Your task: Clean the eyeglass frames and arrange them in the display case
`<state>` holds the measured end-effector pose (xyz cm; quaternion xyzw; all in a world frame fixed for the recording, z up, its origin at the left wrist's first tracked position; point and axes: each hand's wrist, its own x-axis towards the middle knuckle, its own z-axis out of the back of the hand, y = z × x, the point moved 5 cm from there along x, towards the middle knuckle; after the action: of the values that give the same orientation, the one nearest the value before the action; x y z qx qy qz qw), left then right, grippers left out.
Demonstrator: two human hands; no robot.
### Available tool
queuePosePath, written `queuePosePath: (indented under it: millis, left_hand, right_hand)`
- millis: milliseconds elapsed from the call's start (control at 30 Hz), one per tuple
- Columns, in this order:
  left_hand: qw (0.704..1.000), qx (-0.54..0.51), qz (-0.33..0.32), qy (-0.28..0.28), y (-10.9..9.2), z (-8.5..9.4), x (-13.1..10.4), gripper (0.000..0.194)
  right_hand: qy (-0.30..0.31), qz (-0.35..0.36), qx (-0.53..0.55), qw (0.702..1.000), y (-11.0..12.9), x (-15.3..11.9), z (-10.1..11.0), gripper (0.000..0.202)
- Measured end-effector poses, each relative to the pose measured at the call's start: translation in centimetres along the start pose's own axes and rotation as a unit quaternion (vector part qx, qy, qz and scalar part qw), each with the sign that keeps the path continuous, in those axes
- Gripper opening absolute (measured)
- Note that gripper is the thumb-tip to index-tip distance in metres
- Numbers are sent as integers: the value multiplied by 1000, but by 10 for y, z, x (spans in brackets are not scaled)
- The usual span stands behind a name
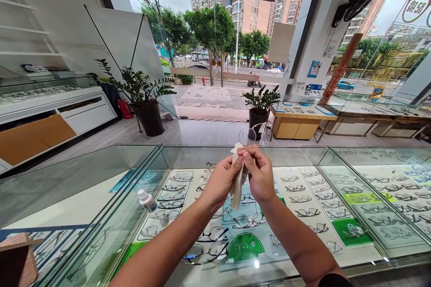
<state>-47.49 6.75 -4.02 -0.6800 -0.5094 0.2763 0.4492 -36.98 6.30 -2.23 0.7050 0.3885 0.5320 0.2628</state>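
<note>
Both hands meet above the glass display counter (299,154), fingers closed close together. Between them a pair of thin-rimmed eyeglasses (248,136) stands up, one round clear lens showing above the fingertips; the other lens is hidden by cloth and fingers. My left hand (220,179) pinches a pale cleaning cloth (237,190) that hangs down between the palms, a corner of it poking up by the lens. My right hand (261,177) grips the eyeglasses near the frame, its thumb beside the left thumb. A white bottle (147,200) stands on the counter to the left of my forearm.
Rows of eyeglasses (308,212) lie under the counter glass around a green half-round sign (246,247). A wooden box-like object (20,255) sits at the lower left. Beyond are potted plants (148,114), a glass front and a low wooden cabinet (301,126).
</note>
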Motion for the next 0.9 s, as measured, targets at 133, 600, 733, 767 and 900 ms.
queuePosePath:
  millis: [133,600,733,767,900]
  left_hand:
    - [998,61,-18,11,-3,-2,-3,62]
    - [993,53,-64,83,-18,-2,-1,54]
    - [993,61,-58,77,-22,5,2,54]
    - [994,64,-54,72,-23,7,3,54]
    - [995,73,-55,43,-27,15,4,53]
  right_hand:
    - [-19,26,-7,999,5,-1,0,20]
    - [-16,2,42,999,5,4,7,19]
    - [22,-14,38,999,5,6,4,16]
    - [31,-17,36,999,5,7,4,16]
    - [54,-27,26,998,3,7,3,17]
